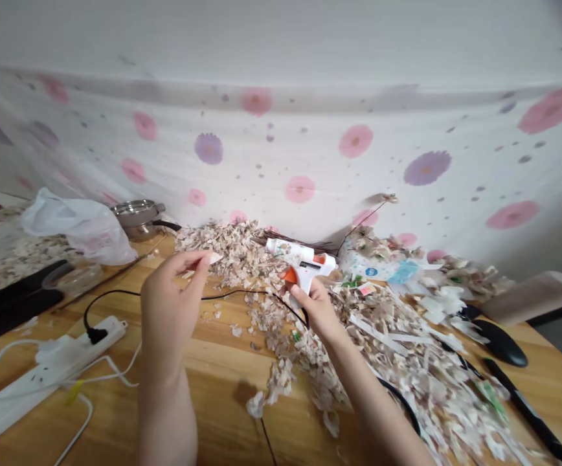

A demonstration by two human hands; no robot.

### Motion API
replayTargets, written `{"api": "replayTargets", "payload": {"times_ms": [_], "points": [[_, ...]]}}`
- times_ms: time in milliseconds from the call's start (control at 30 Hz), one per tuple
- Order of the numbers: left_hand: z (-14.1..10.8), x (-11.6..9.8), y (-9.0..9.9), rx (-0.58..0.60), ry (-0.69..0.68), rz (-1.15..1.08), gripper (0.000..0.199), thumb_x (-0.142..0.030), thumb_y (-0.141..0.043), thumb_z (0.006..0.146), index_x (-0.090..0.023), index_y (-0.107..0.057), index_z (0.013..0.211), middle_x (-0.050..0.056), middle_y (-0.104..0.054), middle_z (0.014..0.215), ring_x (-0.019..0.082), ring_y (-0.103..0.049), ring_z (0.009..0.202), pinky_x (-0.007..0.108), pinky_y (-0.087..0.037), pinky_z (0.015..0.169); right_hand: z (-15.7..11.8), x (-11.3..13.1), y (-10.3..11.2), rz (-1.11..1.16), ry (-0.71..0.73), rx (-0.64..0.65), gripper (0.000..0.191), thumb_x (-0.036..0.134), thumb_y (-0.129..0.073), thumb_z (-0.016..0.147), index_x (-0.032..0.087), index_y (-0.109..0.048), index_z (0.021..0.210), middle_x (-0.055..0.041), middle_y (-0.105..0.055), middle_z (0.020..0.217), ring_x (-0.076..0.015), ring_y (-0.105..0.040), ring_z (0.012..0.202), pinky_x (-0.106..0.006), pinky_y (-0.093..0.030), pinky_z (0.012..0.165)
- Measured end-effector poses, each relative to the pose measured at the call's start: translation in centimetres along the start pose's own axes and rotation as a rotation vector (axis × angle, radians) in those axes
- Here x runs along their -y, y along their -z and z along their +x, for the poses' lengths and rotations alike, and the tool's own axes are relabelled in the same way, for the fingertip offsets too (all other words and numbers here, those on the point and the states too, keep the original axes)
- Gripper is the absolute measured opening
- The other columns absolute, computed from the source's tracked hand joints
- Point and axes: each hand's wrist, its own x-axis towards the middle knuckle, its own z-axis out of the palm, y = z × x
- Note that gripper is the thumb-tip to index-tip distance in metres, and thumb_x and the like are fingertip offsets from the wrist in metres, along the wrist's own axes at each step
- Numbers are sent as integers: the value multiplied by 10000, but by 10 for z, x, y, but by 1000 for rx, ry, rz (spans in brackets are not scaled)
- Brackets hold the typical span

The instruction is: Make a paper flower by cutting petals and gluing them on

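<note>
Between thumb and fingertips, my left hand pinches a small pale petal-like piece. My right hand is wrapped around the handle of a white glue gun with an orange trigger; its nozzle end points left toward the petal, apart from it. A black cord runs from the gun's handle across the table. Heaps of dry whitish petal pieces lie behind and beside both hands. In front, a thin dark stem with a pale petal cluster rests at the table's near side.
A white power strip with a black plug and white cables lies at left. Behind it are a plastic bag and a metal pot. To the right are a blue-white tissue pack, a black mouse and paper strips.
</note>
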Motion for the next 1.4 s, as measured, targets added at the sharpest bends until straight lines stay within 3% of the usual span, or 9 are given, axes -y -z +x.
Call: {"api": "replayTargets", "payload": {"times_ms": [133,333,633,1400], "points": [[-3,-6,-6,61,5,9,119,-305,-627,792,-226,-698,847,11,-722,887,178,-649,839,277,-484,803,-7,8,4,-43,-10,92,501,614,-612,745,185,-705,985,-47,-692,865,-213,-617,800,-316,-481,757],[-6,-12,-12,92,-15,14,98,-278,-619,796,-229,-697,828,1,-720,878,167,-644,825,270,-473,782,-10,16,8,-122,17,166,525,644,-541,780,175,-704,951,-49,-696,855,-227,-630,811,-332,-493,769],[-8,-14,-12,97,-10,-17,102,-284,-624,790,-227,-702,825,0,-723,860,168,-647,819,267,-478,771,-12,12,13,-228,32,116,474,626,-535,793,166,-649,801,-32,-626,757,-185,-571,720,-283,-469,694],[-9,-10,-10,133,77,-118,141,-333,-661,762,-223,-715,832,21,-725,885,191,-656,842,283,-500,777,-13,14,14,-235,78,177,381,541,-522,852,172,-595,785,6,-554,697,-139,-500,648,-234,-400,627]]}}
